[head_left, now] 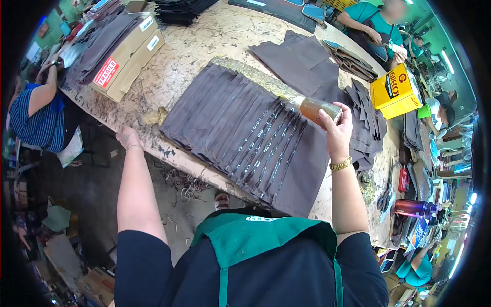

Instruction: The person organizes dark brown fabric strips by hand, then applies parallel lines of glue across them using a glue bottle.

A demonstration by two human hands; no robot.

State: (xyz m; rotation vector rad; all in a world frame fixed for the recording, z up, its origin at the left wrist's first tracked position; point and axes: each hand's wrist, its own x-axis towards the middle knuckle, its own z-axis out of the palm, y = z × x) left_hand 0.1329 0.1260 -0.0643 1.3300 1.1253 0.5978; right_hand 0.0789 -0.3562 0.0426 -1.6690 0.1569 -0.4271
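My right hand is wrapped round a squeeze bottle of amber liquid, probably glue, its pale nozzle pointing left over the work. Below it, dark brown flat pieces lie overlapped in a long row, their edges stepped like a fan. Shiny wet lines run along several of the strips at the right part of the row. The nozzle tip is close to the far end of these lines. At the table's near left edge, my left hand rests with its fingers curled on the edge.
More dark pieces lie behind the row and at its right. Cartons stand at the back left, a yellow box at the right. Scissors and a purple bottle are near the right edge. Co-workers sit left and back right.
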